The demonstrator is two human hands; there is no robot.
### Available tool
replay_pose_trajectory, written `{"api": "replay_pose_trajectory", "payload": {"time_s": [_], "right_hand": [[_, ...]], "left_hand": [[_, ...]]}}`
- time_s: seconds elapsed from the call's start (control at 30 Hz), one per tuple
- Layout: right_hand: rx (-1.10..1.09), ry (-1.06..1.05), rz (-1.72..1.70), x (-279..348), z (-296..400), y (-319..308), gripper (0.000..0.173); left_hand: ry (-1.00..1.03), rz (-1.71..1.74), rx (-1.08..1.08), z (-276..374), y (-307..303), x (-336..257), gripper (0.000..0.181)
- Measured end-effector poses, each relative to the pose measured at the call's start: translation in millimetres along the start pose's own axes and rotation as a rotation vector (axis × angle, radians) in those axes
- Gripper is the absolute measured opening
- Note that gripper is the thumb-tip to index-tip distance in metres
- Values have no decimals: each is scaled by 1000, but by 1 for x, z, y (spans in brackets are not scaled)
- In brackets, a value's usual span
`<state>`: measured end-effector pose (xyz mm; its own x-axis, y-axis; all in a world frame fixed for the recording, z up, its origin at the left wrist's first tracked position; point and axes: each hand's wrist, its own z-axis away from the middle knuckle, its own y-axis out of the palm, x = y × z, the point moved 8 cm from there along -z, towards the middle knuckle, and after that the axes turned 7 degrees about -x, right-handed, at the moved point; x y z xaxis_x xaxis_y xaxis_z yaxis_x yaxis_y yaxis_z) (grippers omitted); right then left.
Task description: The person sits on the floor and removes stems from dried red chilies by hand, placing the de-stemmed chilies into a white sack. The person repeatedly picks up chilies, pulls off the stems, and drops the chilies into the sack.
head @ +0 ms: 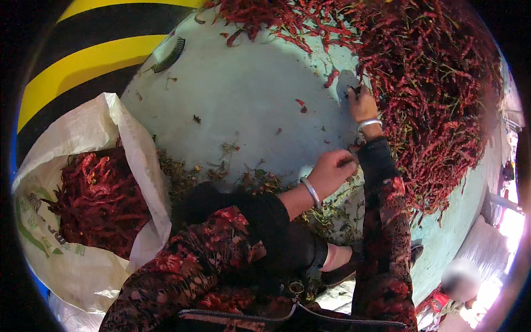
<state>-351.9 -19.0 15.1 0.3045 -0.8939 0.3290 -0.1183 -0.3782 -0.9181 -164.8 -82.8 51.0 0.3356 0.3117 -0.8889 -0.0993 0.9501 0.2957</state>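
Note:
A large heap of dried red chilli peppers (427,95), many with stems, covers the right side of a pale sheet (249,95). At the heap's left edge is my right hand (366,106), its thumb apart from the fingers and no pepper visible between them. Nearer to me, my left hand (334,172) hovers over the sheet with its fingers curled in; whether it holds anything is hidden. Each wrist wears a silver-coloured bangle. On the left, an open white woven sack (145,182) contains red dried chillies (99,199).
Stem and leaf scraps (257,178) lie along the sheet's near side. A dark comb-like toothed object (169,56) rests at upper left, beside a yellow-and-black striped surface (103,56). Another person (460,282) is at lower right. My shoe (340,272) shows below my hands.

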Motion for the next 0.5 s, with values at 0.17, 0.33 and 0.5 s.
{"api": "replay_pose_trajectory", "payload": {"time_s": [0.17, 0.33, 0.5], "right_hand": [[180, 64, 263, 6, -3, 24, 25], [177, 272, -526, -11, 29, 2, 14], [273, 314, -970, 28, 88, -15, 20]], "left_hand": [[68, 64, 25, -3, 2, 9, 16], [129, -134, 0, -4, 0, 3, 16], [155, 126, -87, 0, -8, 4, 8]]}}
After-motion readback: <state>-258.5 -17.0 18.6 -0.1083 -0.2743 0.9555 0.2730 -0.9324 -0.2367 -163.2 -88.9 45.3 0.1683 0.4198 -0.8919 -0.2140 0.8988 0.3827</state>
